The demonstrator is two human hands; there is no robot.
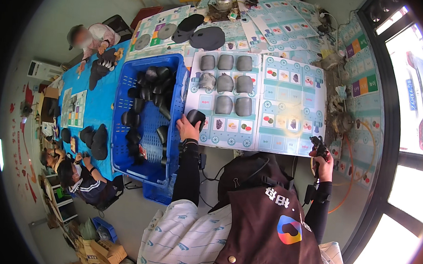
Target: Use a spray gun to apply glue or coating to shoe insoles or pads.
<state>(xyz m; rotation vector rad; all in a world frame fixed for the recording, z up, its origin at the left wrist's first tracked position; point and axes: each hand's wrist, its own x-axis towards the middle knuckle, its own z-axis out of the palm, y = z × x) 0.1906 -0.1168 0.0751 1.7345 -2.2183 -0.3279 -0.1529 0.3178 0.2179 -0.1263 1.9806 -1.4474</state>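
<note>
Head view, setting: Workroom with a grey floor and a long worktop [286, 149] covered in pale printed picture sheets; bright windows along the worktop's right edge.
Head view, left hand: left hand [189, 127] closed around a dark rounded piece [196, 117], held at the near-left corner of the front sheet, just beside the crate.
Head view, right hand: right hand [324, 161] wrapped around a small black tool [318, 145] at the worktop's near-right edge; an orange hose [351, 159] curves close by. How the tool works cannot be told.
Head view, crate: blue plastic crate [128, 83] at the worktop's left edge, holding many more dark pieces in a loose heap.
Head view, laid-out pieces: grey moulded pieces [225, 80] set in rows on the front sheet, well apart from the right hand.
Head view, handling judgement: the held piece looks light, stiff enough to keep its domed shape, with a matt surface unlikely to slip; a grasp across its rounded back seems best.
Head view, other people: seated persons at a blue-covered table [94, 103] beyond the crate, handling dark items of their own.
</note>
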